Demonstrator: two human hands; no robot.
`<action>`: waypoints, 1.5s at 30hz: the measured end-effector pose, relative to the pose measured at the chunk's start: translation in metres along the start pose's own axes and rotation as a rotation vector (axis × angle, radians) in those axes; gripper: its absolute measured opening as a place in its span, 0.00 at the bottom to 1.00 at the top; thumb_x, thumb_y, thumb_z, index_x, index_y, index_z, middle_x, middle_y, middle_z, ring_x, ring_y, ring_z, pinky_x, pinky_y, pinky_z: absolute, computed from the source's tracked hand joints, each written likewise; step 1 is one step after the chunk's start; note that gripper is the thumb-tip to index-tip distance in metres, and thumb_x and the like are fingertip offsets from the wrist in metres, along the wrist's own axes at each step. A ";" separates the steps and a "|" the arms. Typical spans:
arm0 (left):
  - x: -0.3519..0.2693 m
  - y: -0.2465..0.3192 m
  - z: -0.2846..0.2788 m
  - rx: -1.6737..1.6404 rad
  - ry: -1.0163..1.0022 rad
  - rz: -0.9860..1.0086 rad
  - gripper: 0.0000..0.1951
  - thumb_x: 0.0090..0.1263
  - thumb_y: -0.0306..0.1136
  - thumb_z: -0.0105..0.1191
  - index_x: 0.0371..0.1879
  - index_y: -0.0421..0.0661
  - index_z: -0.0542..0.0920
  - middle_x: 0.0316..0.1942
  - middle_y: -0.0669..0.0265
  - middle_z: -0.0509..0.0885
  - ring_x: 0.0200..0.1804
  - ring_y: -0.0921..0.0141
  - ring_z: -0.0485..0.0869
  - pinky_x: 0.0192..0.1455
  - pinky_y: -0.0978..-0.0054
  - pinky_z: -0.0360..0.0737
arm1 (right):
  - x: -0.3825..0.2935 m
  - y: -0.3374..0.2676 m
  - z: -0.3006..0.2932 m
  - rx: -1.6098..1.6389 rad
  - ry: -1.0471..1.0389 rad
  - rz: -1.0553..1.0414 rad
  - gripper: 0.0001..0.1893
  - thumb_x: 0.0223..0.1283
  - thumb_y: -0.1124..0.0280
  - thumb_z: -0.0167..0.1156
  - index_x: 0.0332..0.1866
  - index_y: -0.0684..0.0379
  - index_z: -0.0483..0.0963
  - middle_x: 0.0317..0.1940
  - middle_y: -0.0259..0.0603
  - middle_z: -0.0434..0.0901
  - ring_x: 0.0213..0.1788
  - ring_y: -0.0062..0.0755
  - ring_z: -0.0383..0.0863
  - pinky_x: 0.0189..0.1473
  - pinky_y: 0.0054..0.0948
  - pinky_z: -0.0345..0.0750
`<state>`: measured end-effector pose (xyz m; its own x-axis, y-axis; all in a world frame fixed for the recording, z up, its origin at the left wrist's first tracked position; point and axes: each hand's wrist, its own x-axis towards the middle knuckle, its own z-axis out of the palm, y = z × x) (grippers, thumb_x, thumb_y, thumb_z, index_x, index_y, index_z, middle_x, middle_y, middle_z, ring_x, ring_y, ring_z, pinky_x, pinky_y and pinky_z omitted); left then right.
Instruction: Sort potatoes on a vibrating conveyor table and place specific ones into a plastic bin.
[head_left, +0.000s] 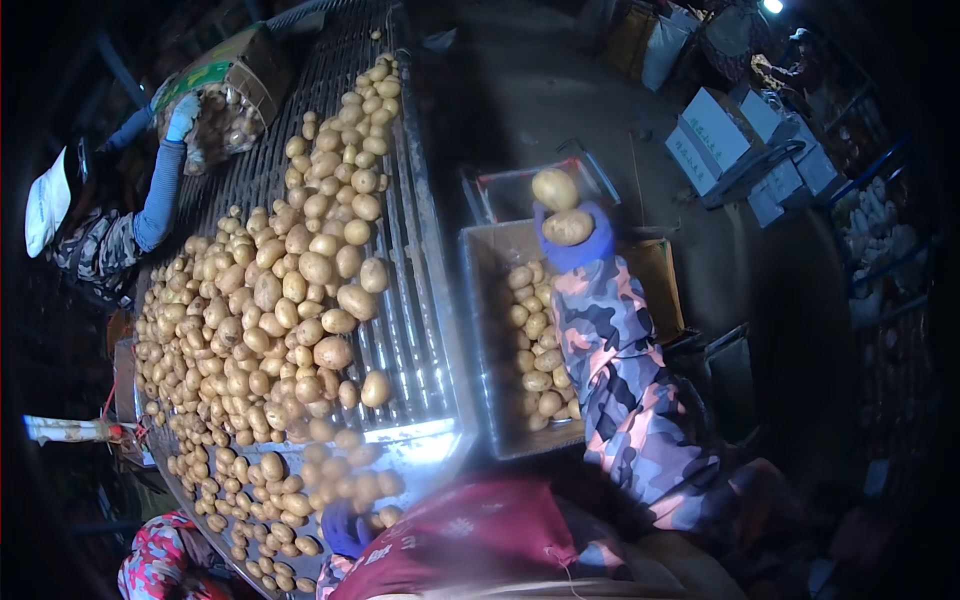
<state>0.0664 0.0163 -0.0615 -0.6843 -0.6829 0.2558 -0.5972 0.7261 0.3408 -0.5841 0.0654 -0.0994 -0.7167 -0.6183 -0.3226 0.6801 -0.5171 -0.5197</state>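
My right hand (574, 238), in a purple glove, holds a large potato (567, 227). A second large potato (554, 190) rests against it at the fingers. The hand is above the far end of a cardboard box (495, 435) that holds many potatoes (535, 325); my camouflage sleeve hides the box's right side. Low in the picture, my left hand (346, 529), also gloved in purple, is beside potatoes (389, 516) at the near end of the sorting table. My apron partly covers it, and its fingers are not clearly visible.
A slatted metal sorting table (420, 315) carries a large heap of potatoes (255, 322). Across it, a person (112, 217) tips a potato-filled carton (247, 82). Another person's patterned sleeve (161, 551) shows at lower left. Stacked white cartons (716, 142) stand at upper right.
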 end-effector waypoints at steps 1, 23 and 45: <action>0.001 -0.001 0.000 0.004 0.000 0.006 0.22 0.72 0.41 0.52 0.57 0.37 0.80 0.54 0.47 0.81 0.54 0.49 0.80 0.60 0.52 0.75 | 0.000 -0.001 -0.001 0.024 -0.024 0.012 0.29 0.70 0.48 0.50 0.68 0.56 0.68 0.70 0.46 0.67 0.74 0.53 0.65 0.70 0.56 0.72; -0.020 -0.042 0.023 0.103 0.013 0.122 0.24 0.73 0.43 0.55 0.61 0.38 0.78 0.54 0.49 0.83 0.56 0.49 0.81 0.64 0.51 0.73 | -0.143 0.006 -0.044 0.391 -0.427 0.259 0.23 0.74 0.63 0.53 0.71 0.54 0.65 0.68 0.48 0.70 0.68 0.49 0.73 0.65 0.43 0.80; 0.015 0.014 0.020 0.222 -0.052 0.393 0.24 0.71 0.36 0.55 0.64 0.39 0.76 0.57 0.51 0.81 0.56 0.51 0.81 0.60 0.54 0.74 | -0.228 -0.047 -0.252 -0.506 0.128 -0.131 0.20 0.73 0.58 0.57 0.64 0.55 0.69 0.48 0.48 0.82 0.41 0.45 0.86 0.39 0.42 0.86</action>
<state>0.0397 0.0174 -0.0707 -0.8938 -0.3512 0.2790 -0.3594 0.9329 0.0230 -0.4917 0.3802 -0.2003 -0.8253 -0.4740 -0.3069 0.4469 -0.2160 -0.8681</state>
